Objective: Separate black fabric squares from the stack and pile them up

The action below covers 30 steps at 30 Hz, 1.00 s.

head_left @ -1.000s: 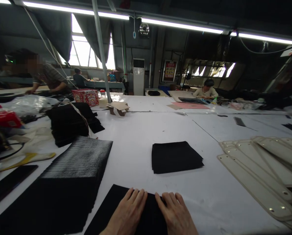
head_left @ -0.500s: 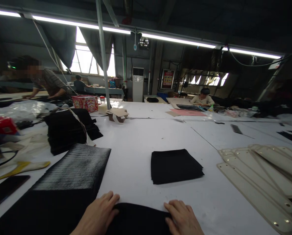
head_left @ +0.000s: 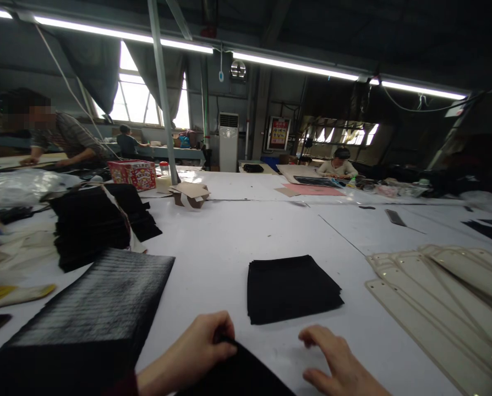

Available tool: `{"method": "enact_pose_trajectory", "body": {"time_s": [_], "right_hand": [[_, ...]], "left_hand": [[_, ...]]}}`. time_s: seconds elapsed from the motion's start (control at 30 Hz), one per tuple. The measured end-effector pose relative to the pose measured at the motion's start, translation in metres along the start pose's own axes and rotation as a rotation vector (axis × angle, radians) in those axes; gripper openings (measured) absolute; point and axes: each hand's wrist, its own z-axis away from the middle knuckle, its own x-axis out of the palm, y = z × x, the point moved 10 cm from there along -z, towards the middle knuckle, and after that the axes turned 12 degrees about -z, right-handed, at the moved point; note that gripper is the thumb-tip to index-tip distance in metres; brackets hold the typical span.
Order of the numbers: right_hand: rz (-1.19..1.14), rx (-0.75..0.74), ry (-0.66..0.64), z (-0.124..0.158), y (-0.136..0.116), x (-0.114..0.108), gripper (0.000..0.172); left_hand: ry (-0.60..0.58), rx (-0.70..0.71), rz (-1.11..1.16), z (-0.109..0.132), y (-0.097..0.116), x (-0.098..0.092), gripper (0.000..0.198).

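Observation:
My left hand pinches the upper corner of a black fabric piece at the bottom of the head view. Most of that piece runs out of the frame. To its right, my right hand hovers over the white table, fingers apart and holding nothing. Just beyond both hands lies a neat stack of black fabric pieces. Left of my left hand is a larger black fabric pile, whose far part has a whitish striped sheen.
Long beige templates with metal eyelets overlap on the right. A dark tied bundle stands at left, near a red patterned box and a cardboard piece. A phone-like slab lies farther back. Several people work beyond.
My left hand has moved up and right, lifting the fabric corner. My right hand has let go of the fabric and shifted right with its fingers spread. The view has shifted slightly.

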Motion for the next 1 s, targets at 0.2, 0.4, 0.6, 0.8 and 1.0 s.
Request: {"method": "enact_pose_trajectory", "body": {"time_s": [0.2,0.4,0.6,0.8,1.0], "right_hand": [[-0.492,0.063,-0.298,-0.03,-0.025,-0.004,0.04],[-0.538,0.132,-0.369,-0.069,-0.029,-0.037,0.045],[-0.241,0.176,-0.365,-0.091,-0.012,-0.055,0.016],[0.161,0.067,-0.247,-0.163,-0.006,-0.101,0.017],[0.315,0.014,-0.081,-0.204,0.026,-0.087,0.023]], "left_hand": [[0.08,0.176,0.174,-0.044,0.062,-0.022,0.012],[0.184,0.042,0.217,-0.092,0.038,-0.025,0.019],[0.1,-0.056,0.2,-0.12,0.018,-0.012,0.023],[0.196,-0.041,-0.117,-0.15,0.02,-0.017,0.028],[0.238,-0.018,-0.491,-0.177,0.026,-0.011,0.027]]}}
